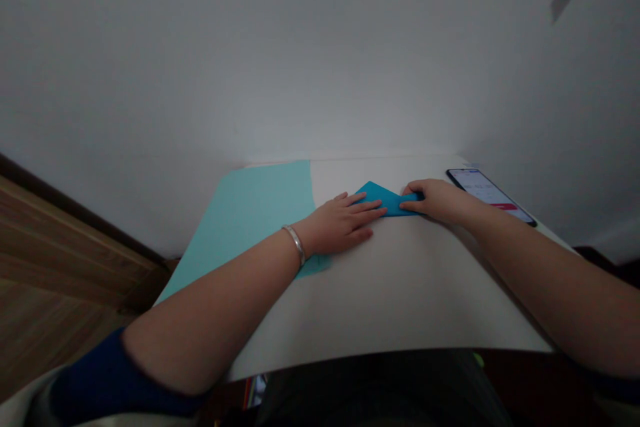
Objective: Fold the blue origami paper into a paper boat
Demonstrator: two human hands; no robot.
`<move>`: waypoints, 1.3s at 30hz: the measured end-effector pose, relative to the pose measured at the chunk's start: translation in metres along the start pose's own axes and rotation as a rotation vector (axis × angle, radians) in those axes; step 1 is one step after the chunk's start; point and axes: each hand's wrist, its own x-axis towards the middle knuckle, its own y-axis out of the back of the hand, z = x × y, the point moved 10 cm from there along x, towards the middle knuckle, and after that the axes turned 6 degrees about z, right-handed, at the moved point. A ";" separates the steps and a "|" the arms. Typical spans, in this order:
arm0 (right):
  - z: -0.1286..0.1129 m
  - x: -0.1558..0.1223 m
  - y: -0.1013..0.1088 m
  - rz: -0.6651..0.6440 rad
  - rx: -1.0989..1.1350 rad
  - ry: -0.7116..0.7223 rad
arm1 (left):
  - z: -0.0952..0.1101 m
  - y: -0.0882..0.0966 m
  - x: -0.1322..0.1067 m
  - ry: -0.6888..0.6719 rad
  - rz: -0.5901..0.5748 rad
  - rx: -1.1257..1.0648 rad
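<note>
Left hand (350,221) and right hand (436,199) on folded blue paper (391,201)

Paper lies on the white tabletop (375,300) between the hands, peak pointed toward the wall (320,67). Left hand: flat, fingers extended over the paper's left portion. Right hand: closed, gripping the right end between thumb and fingers. Silver bracelet (297,241): around the left wrist (310,238). Turquoise sheet (255,213): at left, partly covered by the left forearm (220,310). Smartphone (483,188), screen lit: beside the right forearm (535,267).
</note>
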 end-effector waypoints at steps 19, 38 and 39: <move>-0.006 -0.001 0.014 0.077 -0.043 0.048 | 0.000 -0.002 0.000 -0.003 -0.034 0.008; -0.090 -0.034 0.005 0.091 -0.354 0.529 | -0.004 -0.001 0.000 0.050 -0.013 -0.039; -0.090 -0.033 0.005 0.092 -0.368 0.525 | -0.003 -0.001 -0.001 0.051 -0.022 -0.034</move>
